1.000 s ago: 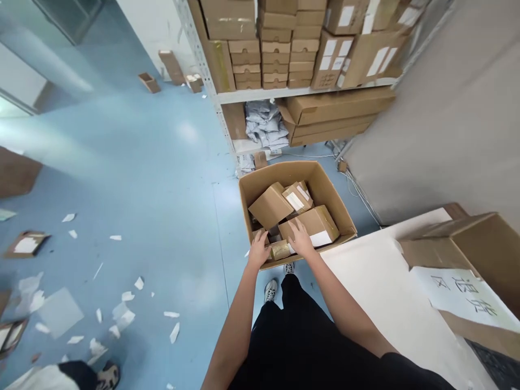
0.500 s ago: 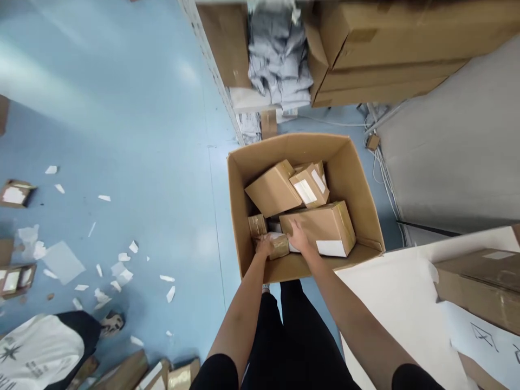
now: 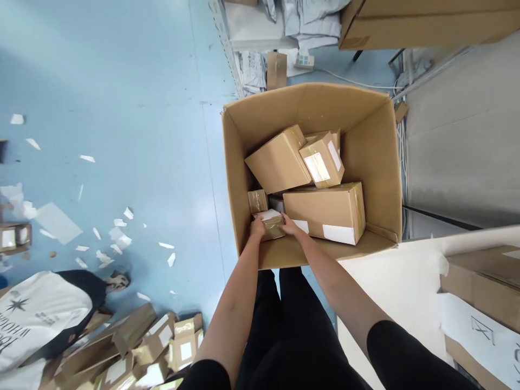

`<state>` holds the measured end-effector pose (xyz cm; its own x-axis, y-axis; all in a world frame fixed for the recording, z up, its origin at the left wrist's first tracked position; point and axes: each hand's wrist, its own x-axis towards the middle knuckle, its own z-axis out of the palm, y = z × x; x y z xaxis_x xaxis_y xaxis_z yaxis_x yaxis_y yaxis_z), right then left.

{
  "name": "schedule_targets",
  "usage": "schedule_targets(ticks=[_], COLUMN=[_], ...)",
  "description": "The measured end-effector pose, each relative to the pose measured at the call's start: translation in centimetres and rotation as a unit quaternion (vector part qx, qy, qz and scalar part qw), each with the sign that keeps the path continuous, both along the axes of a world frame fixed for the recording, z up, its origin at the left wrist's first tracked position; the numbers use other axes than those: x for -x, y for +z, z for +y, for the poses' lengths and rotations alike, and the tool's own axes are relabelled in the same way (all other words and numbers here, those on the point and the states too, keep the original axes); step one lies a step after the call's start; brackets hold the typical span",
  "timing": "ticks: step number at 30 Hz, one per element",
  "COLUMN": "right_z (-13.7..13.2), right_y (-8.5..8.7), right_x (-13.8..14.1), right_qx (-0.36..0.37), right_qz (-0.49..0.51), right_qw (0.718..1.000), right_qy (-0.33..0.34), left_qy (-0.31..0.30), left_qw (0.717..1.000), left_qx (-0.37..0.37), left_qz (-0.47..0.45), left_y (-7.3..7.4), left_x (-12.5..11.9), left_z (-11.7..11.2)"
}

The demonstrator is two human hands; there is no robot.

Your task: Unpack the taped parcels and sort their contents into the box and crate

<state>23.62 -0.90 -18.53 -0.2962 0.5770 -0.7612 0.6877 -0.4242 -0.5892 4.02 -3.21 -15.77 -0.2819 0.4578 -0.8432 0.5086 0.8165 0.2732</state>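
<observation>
Inside a large open cardboard box lie several smaller taped cartons. A small carton with a white label sits in the near left corner, between my two hands. On its left side my left hand grips it; my right hand presses against its right side. Just behind it is another small taped carton. To the right lies a long carton with white labels. Farther back, a tilted plain carton leans beside a labelled carton.
Paper scraps litter the blue floor at left. A pile of small cartons and a person in a white-backed top are at lower left. A white table holding cartons stands right; shelving with grey bags is ahead.
My hands have closed in on the small carton from both sides, the right hand leaving the long carton's edge. The view has shifted, so the big box appears larger and higher.
</observation>
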Motion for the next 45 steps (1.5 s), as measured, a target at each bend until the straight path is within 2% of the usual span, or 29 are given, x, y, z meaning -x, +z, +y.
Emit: schedule_targets(ticks=[2,5,8,14,17,20,24,27,29,32,36,39,41,43,45], right_z=[0.2,0.7,0.8,-0.6,-1.8,-3.6,-7.4,-10.8,-13.3,-17.9,-26.0,-33.1,-37.7,-41.9,-45.5], right_y=[1.2,4.4,8.6,17.6,22.4,26.8,31.5,33.7,34.7,35.3,34.9,33.2,31.3,28.9,26.1], right_x=[0.8,1.4,1.5,1.1,0.6,-0.4,-2.7,-5.1,-7.0,-10.3,-16.3,-21.5,-24.7,-27.0,-28.4], right_qx=[0.009,-0.009,-0.049,-0.177,-0.272,-0.356,-0.437,-0.468,-0.479,-0.481,-0.478,-0.466,-0.455,-0.429,-0.380], right_qz=[-0.016,-0.036,-0.050,-0.035,-0.031,-0.045,-0.082,-0.110,-0.119,-0.133,-0.162,-0.182,-0.202,-0.226,-0.236], right_qw=[1.000,0.999,0.997,0.980,0.955,0.921,0.863,0.826,0.805,0.772,0.708,0.663,0.635,0.616,0.624], right_qy=[-0.012,-0.009,-0.016,-0.089,-0.114,-0.155,-0.238,-0.293,-0.328,-0.393,-0.494,-0.557,-0.591,-0.621,-0.641], left_qy=[-0.007,-0.012,-0.020,-0.071,-0.088,-0.094,-0.128,-0.167,-0.193,-0.244,-0.338,-0.402,-0.426,-0.447,-0.470], left_qw=[1.000,0.999,0.996,0.967,0.942,0.908,0.867,0.840,0.821,0.794,0.753,0.720,0.712,0.722,0.747], left_qx=[0.003,-0.021,-0.080,-0.242,-0.322,-0.398,-0.458,-0.477,-0.482,-0.474,-0.452,-0.419,-0.393,-0.356,-0.305], left_qz=[0.009,0.022,0.035,0.016,-0.029,-0.086,-0.151,-0.199,-0.237,-0.291,-0.339,-0.380,-0.396,-0.389,-0.359], left_y=[1.5,4.9,9.3,18.1,21.9,25.0,28.5,30.6,31.5,32.1,31.8,30.6,29.3,27.6,25.4], left_x=[-0.3,-0.3,0.4,2.4,2.7,1.8,-1.3,-4.6,-7.2,-11.9,-21.0,-29.2,-34.3,-38.4,-40.9], left_z=[0.3,0.7,0.8,-0.5,-1.4,-1.9,-2.2,-2.6,-3.1,-4.5,-8.2,-13.0,-17.1,-21.5,-25.8])
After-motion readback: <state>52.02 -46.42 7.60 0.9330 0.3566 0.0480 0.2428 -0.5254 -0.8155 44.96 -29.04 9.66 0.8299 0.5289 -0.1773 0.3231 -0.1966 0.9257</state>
